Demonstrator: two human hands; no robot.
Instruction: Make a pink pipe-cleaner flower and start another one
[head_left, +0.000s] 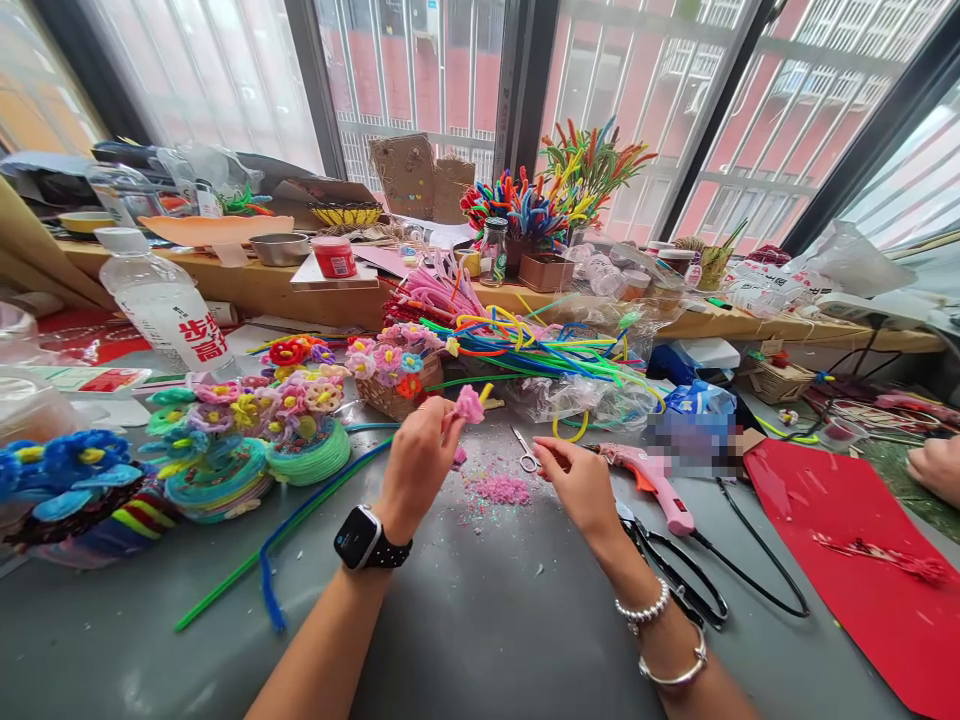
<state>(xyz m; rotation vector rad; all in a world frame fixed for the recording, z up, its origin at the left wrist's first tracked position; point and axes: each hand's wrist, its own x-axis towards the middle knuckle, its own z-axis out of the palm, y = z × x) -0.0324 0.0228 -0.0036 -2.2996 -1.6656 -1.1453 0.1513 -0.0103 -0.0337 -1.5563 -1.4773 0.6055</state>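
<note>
In my left hand, a small fuzzy pink flower is pinched between thumb and fingers, with a yellow piece sticking up beside it. My right hand has its fingers closed at the handle of small silver scissors; one loop shows beside the fingertips and the blades point away from me. The fingers partly hide the handle. Between both hands, pink fluff clippings lie heaped and scattered on the grey table.
Finished fuzzy flowers in round pots stand at left, by a bottle. Blue and green pipe cleaners lie near my left wrist. At right are a pink glue gun, black-handled pliers, a red sheet and another person's hand.
</note>
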